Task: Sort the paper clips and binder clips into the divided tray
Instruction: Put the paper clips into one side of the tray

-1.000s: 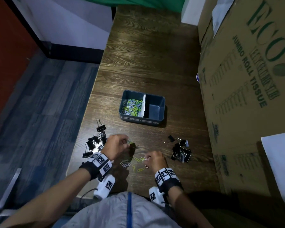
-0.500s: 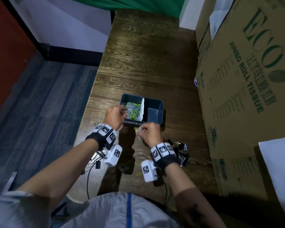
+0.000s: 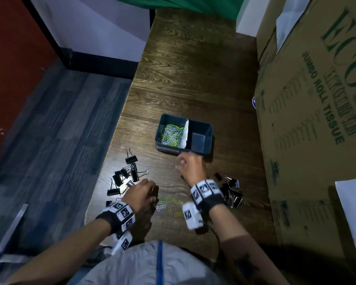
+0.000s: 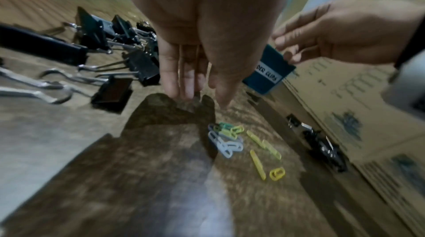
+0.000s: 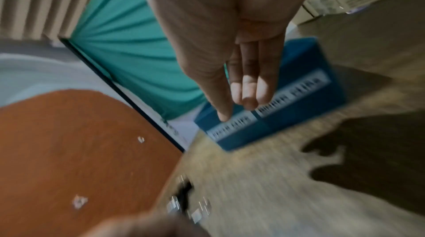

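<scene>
The dark blue divided tray (image 3: 206, 145) stands mid-table. Its left compartment holds coloured paper clips (image 3: 172, 133); the right one looks bare. A few loose paper clips (image 3: 169, 204) (image 4: 232, 137) lie near the front edge. My left hand (image 3: 152, 192) (image 4: 202, 95) hangs just above the table beside them, fingers straight and holding nothing. My right hand (image 3: 181, 163) (image 5: 239, 108) hovers in front of the tray (image 5: 299, 104), fingers relaxed and holding nothing. Black binder clips lie in a left pile (image 3: 125, 177) (image 4: 115, 40) and a right pile (image 3: 231, 194).
A large cardboard box (image 3: 317, 99) walls off the table's right side. The left table edge (image 3: 111, 153) drops to a grey floor just beyond the left binder clips. Bare wood (image 3: 193, 68) stretches behind the tray.
Half a second ago both hands were up at the tray. My left hand has come back down to the loose paper clips, and my right hand has drawn back just in front of the tray.
</scene>
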`<control>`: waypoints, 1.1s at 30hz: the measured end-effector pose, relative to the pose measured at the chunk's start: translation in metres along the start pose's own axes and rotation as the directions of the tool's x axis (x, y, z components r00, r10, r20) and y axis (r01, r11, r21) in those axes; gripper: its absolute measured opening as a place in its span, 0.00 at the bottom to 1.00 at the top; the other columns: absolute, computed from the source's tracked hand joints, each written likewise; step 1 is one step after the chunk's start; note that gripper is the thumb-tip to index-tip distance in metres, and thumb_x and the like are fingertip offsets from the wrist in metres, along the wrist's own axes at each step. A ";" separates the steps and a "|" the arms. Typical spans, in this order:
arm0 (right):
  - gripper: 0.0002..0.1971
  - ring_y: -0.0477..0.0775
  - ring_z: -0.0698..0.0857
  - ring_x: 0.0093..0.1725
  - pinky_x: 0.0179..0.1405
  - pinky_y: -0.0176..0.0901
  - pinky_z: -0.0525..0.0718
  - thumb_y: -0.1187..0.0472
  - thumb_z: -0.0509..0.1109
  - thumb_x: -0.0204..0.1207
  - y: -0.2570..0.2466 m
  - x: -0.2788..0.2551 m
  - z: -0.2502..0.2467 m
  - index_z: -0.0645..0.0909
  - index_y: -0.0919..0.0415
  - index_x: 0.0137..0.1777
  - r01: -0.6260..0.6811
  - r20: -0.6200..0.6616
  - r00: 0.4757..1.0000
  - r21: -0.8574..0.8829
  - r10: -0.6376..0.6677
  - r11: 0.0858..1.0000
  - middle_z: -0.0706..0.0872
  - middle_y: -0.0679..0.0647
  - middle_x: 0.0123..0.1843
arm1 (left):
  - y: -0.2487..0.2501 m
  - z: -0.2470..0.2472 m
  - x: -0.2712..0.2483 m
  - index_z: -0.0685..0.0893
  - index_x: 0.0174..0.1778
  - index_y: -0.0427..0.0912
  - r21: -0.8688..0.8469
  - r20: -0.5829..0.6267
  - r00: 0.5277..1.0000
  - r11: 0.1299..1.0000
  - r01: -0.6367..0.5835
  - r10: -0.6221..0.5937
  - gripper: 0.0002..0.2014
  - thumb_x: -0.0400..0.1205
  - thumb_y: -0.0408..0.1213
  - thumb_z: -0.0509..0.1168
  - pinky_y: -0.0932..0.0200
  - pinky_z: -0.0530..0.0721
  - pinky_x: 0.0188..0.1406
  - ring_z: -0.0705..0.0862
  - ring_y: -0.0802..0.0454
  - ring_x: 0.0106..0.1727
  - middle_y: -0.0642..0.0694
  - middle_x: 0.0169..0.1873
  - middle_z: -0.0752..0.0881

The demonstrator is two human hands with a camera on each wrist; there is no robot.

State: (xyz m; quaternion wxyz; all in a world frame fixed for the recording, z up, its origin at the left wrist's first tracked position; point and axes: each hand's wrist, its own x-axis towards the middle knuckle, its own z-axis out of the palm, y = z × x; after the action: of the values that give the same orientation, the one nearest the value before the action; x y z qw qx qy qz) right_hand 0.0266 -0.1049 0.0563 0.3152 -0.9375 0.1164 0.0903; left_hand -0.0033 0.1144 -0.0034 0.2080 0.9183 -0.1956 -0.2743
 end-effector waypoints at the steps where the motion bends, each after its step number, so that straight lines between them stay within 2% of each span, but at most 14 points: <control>1: 0.06 0.49 0.81 0.39 0.40 0.36 0.77 0.66 0.77 0.74 0.016 -0.015 0.016 0.89 0.57 0.49 -0.025 0.070 0.997 -0.030 0.028 0.999 0.87 0.53 0.43 | -0.001 0.004 -0.004 0.76 0.60 0.51 0.027 0.027 0.999 0.999 -0.025 0.024 0.18 0.76 0.47 0.70 0.51 0.81 0.48 0.82 0.48 0.49 0.52 0.53 0.77; 3: 0.10 0.51 0.85 0.43 0.40 0.40 0.82 0.62 0.79 0.72 0.043 -0.045 0.043 0.87 0.53 0.52 -0.076 0.207 0.973 -0.107 0.097 0.991 0.89 0.51 0.49 | -0.004 0.010 -0.011 0.77 0.60 0.50 0.044 0.060 0.995 0.996 -0.084 0.081 0.19 0.75 0.46 0.73 0.52 0.81 0.46 0.81 0.49 0.48 0.52 0.53 0.76; 5: 0.18 0.53 0.87 0.52 0.49 0.47 0.88 0.60 0.82 0.69 0.064 -0.071 0.061 0.86 0.47 0.57 -0.081 0.295 0.948 -0.145 0.121 0.986 0.87 0.48 0.59 | -0.008 0.016 -0.015 0.78 0.59 0.50 0.017 0.050 0.992 0.993 -0.119 0.118 0.18 0.75 0.43 0.73 0.54 0.81 0.45 0.81 0.51 0.48 0.53 0.53 0.77; 8: 0.23 0.55 0.86 0.57 0.54 0.47 0.86 0.65 0.83 0.64 0.079 -0.095 0.071 0.85 0.47 0.58 -0.047 0.302 0.949 -0.133 0.085 0.990 0.84 0.48 0.65 | -0.007 0.022 -0.021 0.82 0.58 0.49 -0.034 0.021 0.992 0.992 -0.124 0.125 0.14 0.77 0.38 0.71 0.56 0.82 0.49 0.83 0.50 0.49 0.52 0.52 0.81; 11: 0.21 0.56 0.87 0.54 0.51 0.48 0.87 0.71 0.78 0.66 0.082 -0.101 0.081 0.85 0.49 0.54 -0.045 0.229 0.970 -0.151 0.079 0.988 0.86 0.48 0.61 | 0.002 0.027 -0.023 0.84 0.55 0.45 -0.068 0.005 0.993 0.990 -0.120 0.121 0.10 0.78 0.35 0.69 0.57 0.81 0.49 0.83 0.48 0.49 0.48 0.50 0.83; 15: 0.12 0.59 0.89 0.47 0.45 0.45 0.86 0.67 0.71 0.70 0.072 -0.093 0.091 0.87 0.50 0.49 -0.135 0.178 0.971 -0.152 0.162 0.979 0.90 0.53 0.49 | 0.013 0.033 -0.015 0.86 0.48 0.44 -0.120 -0.032 0.998 0.991 -0.061 0.058 0.05 0.77 0.34 0.69 0.57 0.79 0.46 0.84 0.45 0.47 0.46 0.45 0.85; 19: 0.12 0.57 0.87 0.49 0.48 0.44 0.85 0.69 0.72 0.68 0.069 -0.087 0.097 0.87 0.52 0.46 -0.087 0.184 0.978 -0.089 0.103 0.992 0.88 0.51 0.51 | 0.017 0.039 -0.011 0.86 0.47 0.45 -0.167 -0.057 0.998 0.985 -0.037 0.028 0.05 0.76 0.34 0.72 0.55 0.82 0.46 0.85 0.45 0.46 0.46 0.44 0.86; 22: 0.17 0.54 0.86 0.48 0.48 0.50 0.87 0.63 0.79 0.64 0.078 -0.088 0.100 0.84 0.47 0.51 -0.117 0.138 0.983 -0.022 0.118 0.993 0.83 0.48 0.56 | 0.011 0.039 -0.018 0.80 0.57 0.48 -0.169 -0.087 0.996 0.985 -0.023 0.009 0.15 0.77 0.46 0.72 0.55 0.82 0.51 0.82 0.50 0.50 0.51 0.52 0.80; 25: 0.35 0.51 0.80 0.61 0.59 0.50 0.85 0.55 0.86 0.60 0.085 -0.095 0.103 0.75 0.43 0.67 -0.082 0.195 0.977 -0.051 0.090 0.995 0.74 0.47 0.67 | 0.006 0.040 -0.024 0.70 0.72 0.48 -0.054 -0.034 0.999 0.998 -0.043 0.041 0.35 0.72 0.59 0.72 0.52 0.81 0.53 0.76 0.50 0.57 0.50 0.60 0.73; 27: 0.41 0.53 0.77 0.64 0.60 0.50 0.84 0.54 0.87 0.60 0.084 -0.097 0.104 0.72 0.43 0.72 0.005 0.226 0.974 -0.140 0.027 0.990 0.72 0.48 0.67 | 0.008 0.045 -0.023 0.68 0.74 0.47 0.051 -0.011 0.995 0.993 -0.103 0.104 0.40 0.70 0.61 0.72 0.51 0.82 0.51 0.74 0.50 0.60 0.49 0.63 0.72; 30: 0.35 0.58 0.82 0.60 0.55 0.51 0.85 0.59 0.85 0.61 0.075 -0.094 0.106 0.79 0.52 0.71 0.067 0.224 0.974 -0.159 -0.030 0.985 0.77 0.52 0.62 | 0.017 0.054 -0.019 0.72 0.73 0.43 0.136 -0.002 0.988 0.979 -0.152 0.153 0.38 0.69 0.55 0.76 0.49 0.85 0.47 0.76 0.46 0.61 0.46 0.63 0.75; 33: 0.24 0.61 0.85 0.57 0.54 0.53 0.86 0.64 0.81 0.65 0.064 -0.090 0.107 0.86 0.57 0.63 0.067 0.224 0.974 -0.156 -0.031 0.985 0.82 0.56 0.61 | 0.020 0.062 -0.012 0.79 0.65 0.41 0.131 -0.021 0.983 0.976 -0.176 0.180 0.29 0.70 0.47 0.77 0.50 0.87 0.41 0.80 0.44 0.56 0.44 0.57 0.80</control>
State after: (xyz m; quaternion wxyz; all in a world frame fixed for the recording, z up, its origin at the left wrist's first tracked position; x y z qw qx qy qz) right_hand -0.0871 -0.0745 -0.0425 0.2506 -0.9469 0.0496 0.1953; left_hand -0.0543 0.0863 -0.0357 0.1754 0.9130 -0.2907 -0.2263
